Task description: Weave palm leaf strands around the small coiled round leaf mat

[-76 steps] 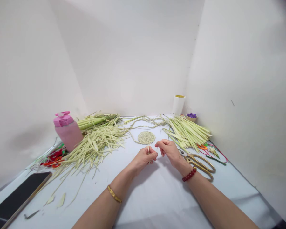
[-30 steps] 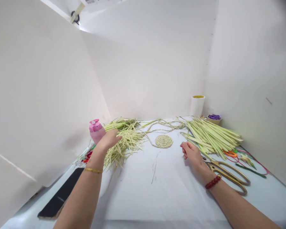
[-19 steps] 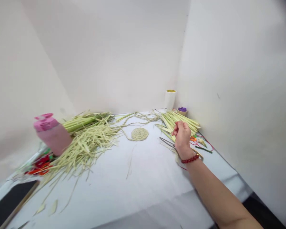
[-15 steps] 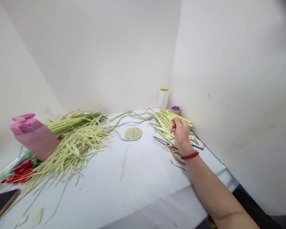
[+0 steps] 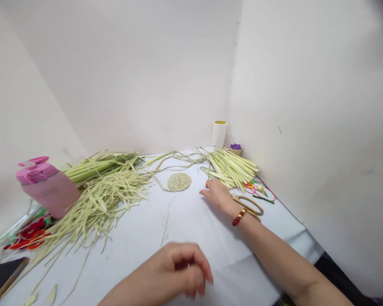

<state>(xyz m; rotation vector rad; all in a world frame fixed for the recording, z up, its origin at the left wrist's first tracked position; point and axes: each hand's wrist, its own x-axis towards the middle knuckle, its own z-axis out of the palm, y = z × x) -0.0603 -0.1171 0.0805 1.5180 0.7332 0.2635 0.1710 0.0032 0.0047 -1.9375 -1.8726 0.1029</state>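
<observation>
My left hand (image 5: 175, 272) is over the near part of the table, its fingers loosely curled, with a gap between thumb and forefinger and nothing visible in it. Farther in, my right hand (image 5: 218, 196) lies low across the blades of the scissors (image 5: 250, 206), thumb and fingertips a little apart. It hides those blades; the bronze-coloured handles show beside the wrist. Just beyond the fingertips is a bundle of pale green leaf strips (image 5: 232, 168). Left of that hand, a flat coiled disc (image 5: 179, 182) of braided plant fibre lies with its long braid (image 5: 178, 157) trailing behind.
On the left, a pink bottle (image 5: 49, 189) leans beside a heap of shredded strips (image 5: 102, 191). Red and orange pieces (image 5: 33, 233) and a dark flat object (image 5: 3, 276) lie nearer. A white roll (image 5: 219, 134) and a small bowl of purple bits (image 5: 235, 148) stand by the corner walls.
My left hand has come into view at the bottom. My right hand has moved left and nearer, off the leaf strips and onto the scissors' blades, uncovering the strips and an orange piece.
</observation>
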